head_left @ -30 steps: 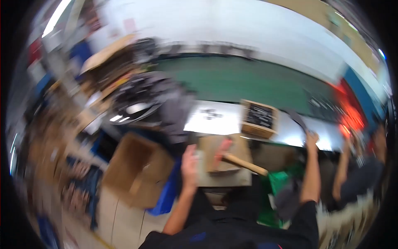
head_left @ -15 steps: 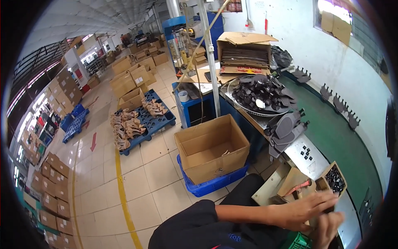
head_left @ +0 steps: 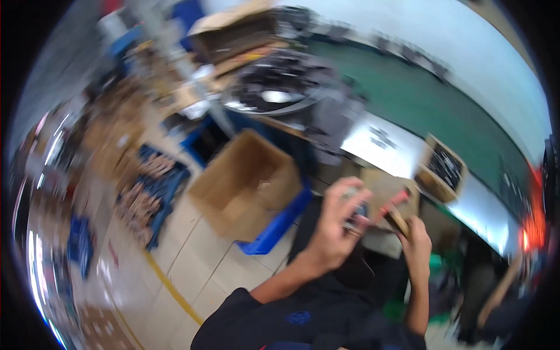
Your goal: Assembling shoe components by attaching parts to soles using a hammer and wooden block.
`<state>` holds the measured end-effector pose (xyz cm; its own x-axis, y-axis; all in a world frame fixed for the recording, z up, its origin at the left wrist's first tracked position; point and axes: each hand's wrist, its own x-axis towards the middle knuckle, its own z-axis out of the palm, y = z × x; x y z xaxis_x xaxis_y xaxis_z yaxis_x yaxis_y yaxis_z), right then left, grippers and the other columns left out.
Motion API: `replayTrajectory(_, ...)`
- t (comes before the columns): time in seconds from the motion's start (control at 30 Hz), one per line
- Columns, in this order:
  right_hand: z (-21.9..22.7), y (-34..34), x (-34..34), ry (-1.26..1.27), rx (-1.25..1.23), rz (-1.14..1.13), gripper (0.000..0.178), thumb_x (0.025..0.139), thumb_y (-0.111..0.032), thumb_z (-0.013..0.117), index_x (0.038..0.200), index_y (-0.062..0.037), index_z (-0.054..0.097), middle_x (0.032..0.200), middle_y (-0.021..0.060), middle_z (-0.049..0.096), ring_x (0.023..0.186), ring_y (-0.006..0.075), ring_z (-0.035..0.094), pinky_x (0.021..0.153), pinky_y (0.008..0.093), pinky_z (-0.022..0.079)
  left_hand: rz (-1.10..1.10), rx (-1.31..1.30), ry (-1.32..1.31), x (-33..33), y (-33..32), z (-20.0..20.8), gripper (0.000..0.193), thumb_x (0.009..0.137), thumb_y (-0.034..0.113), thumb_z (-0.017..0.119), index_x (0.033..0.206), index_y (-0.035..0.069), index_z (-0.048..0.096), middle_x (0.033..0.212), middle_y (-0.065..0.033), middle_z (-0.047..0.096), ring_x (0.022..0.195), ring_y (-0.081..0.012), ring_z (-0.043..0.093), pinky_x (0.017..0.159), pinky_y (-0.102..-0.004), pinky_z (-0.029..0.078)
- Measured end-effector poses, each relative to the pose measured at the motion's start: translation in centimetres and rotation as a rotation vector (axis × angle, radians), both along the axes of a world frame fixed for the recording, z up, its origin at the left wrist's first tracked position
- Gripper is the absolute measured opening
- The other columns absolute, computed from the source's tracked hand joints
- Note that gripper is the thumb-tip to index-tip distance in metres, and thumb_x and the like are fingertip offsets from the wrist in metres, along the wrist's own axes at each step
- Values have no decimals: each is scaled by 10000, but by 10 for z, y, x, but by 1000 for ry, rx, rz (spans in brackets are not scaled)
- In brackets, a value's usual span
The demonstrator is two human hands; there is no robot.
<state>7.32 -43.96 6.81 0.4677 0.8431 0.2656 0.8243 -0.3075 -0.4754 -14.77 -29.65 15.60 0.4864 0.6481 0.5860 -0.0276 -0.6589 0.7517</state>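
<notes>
Green covers the long back surface [head_left: 402,87] of the bench, with a bright metal strip [head_left: 408,156] along its near side. Left of the worker, on the floor side, an open carton [head_left: 274,204] sits with a blue bin [head_left: 283,224] showing along its lower right edge. Above the carton, a round tray [head_left: 280,109] is heaped with dark parts. A wooden box [head_left: 431,181] of small black parts stands at the metal strip, and just left of it is a tan block [head_left: 379,184] in front of the worker.

The left hand [head_left: 335,227] is raised beside the block, half curled; something dark shows by its fingers and thumb, but blur hides whether it is gripped. The right hand [head_left: 417,236] is closed round the handle end of a hammer [head_left: 395,201], whose red head is over the block; whether it rests there or is lifted, I cannot tell. Smallest are the black pieces [head_left: 382,139] grouped on the metal.

My reading: the step in hand is taking up the hammer at the block. The next move calls for a firm right grip and left fingers kept clear of the head.
</notes>
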Motion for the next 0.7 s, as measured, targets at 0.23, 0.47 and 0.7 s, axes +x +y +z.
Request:
replayTrajectory(0.23,0,-46,20,697,313,-241,156,921,-136,720,946,-21,618,605,-25,508,464,68,471,435,254,346,-128,-237,-9,124,44,-63,313,1017,189,553,1235,-30,602,1250,-217,602,1207,-348,559,1060,-384,408)
replayTrajectory(0.47,-10,-113,-33,887,924,-285,176,1000,-152,625,893,-28,561,606,-4,465,464,73,432,438,236,359,194,340,140,191,54,-96,569,872,225,728,1314,-55,505,1334,-251,529,1208,-414,523,1043,-478,407)
replayTrajectory(0.7,-10,-130,-26,1256,1138,-284,323,1043,-239,567,798,-36,511,524,-30,324,390,62,307,383,256,306,-319,520,343,327,73,-72,134,872,101,675,988,44,713,1038,-126,671,998,-317,645,832,-420,537)
